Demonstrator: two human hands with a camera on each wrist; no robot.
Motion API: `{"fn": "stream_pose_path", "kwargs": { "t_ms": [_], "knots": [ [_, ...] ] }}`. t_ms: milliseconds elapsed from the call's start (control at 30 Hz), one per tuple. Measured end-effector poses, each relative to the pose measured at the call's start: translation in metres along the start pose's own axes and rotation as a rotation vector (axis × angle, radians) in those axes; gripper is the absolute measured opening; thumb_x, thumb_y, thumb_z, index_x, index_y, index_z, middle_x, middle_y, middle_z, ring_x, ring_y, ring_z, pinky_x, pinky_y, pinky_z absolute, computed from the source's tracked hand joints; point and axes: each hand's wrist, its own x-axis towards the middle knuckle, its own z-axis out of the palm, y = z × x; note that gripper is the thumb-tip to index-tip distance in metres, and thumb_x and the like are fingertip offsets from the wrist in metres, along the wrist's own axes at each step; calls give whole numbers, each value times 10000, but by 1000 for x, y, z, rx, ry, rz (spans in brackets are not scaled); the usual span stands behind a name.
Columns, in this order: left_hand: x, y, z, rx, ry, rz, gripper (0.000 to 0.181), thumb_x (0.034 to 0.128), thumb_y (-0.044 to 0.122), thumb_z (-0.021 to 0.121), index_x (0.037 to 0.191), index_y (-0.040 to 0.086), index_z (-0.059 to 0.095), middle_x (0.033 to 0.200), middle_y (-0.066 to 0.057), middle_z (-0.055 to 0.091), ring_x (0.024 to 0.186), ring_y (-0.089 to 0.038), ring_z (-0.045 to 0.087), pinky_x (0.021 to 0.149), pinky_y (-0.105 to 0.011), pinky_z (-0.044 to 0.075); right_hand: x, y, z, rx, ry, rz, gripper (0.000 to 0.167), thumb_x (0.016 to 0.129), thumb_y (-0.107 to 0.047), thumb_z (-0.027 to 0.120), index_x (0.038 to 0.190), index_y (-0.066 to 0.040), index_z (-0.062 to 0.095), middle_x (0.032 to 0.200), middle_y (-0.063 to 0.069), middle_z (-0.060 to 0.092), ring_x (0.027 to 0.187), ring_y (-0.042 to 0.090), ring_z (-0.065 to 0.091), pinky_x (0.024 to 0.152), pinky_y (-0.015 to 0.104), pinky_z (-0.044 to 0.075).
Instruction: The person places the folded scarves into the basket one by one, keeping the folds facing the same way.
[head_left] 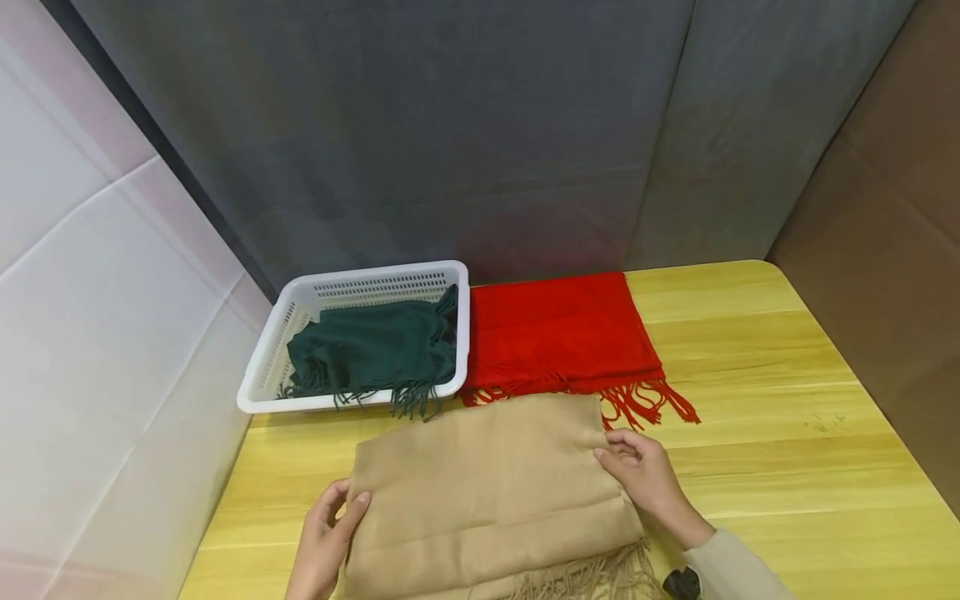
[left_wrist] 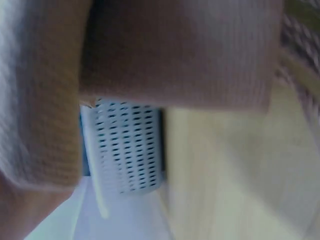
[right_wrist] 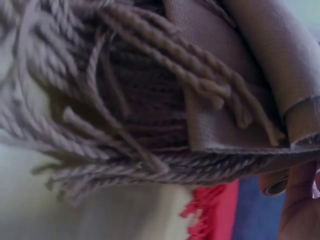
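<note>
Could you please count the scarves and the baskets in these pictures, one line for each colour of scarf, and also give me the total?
Green scarf: 1, in the basket
Red scarf: 1, on the table
Tan scarf: 1, held by the left hand and right hand
White basket: 1
Total: 4

Tan scarf (head_left: 483,487) (seemingly unpatterned)

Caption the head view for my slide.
Left hand and right hand grip a tan scarf near a red scarf and white basket.
</note>
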Motion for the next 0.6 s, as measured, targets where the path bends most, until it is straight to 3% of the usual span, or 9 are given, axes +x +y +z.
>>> {"fn": "stream_pose_path", "kwargs": {
  "t_ms": [233, 400, 533, 567, 600],
  "knots": [
    [-8, 17, -14, -27, 9, 44, 277, 883, 178, 546, 1084, -4, 491, 981, 63, 546, 699, -163, 607, 575, -326, 513, -1, -19, -5, 46, -4, -178, 198, 795, -26, 633, 965, 68, 594, 832, 141, 610, 605, 59, 567, 517, 232, 478],
    [-11, 27, -19, -72, 37, 138, 131, 879, 93, 542, 1003, 49, 547, 951, 69, 575, 629, -163, 611, 516, -318, 504, 1, -29, -8, 29, 5, -262, 155, 792, -3, 629, 928, 61, 593, 818, 145, 607, 595, 59, 568, 510, 234, 480],
    [-14, 33, -24, -87, 51, 195, 130, 875, 85, 548, 993, 31, 545, 946, 55, 573, 600, -156, 601, 493, -300, 492, 3, -36, -10, 23, 8, -300, 149, 788, 3, 630, 921, 60, 593, 817, 144, 603, 631, 70, 588, 541, 236, 495],
    [-11, 27, -28, -120, 27, 251, 136, 880, 51, 528, 1009, 14, 542, 962, 35, 574, 600, -158, 601, 489, -291, 491, 4, -38, -11, 21, 7, -310, 152, 789, 1, 630, 924, 61, 594, 816, 140, 604, 637, 69, 590, 544, 233, 495],
    [-9, 25, -32, -126, 29, 258, 146, 878, 50, 530, 1015, 2, 535, 970, 18, 570, 595, -162, 597, 484, -293, 489, 5, -39, -11, 22, 5, -319, 153, 787, 3, 631, 924, 62, 594, 814, 132, 603, 638, 69, 590, 545, 231, 496]
  ]
}}
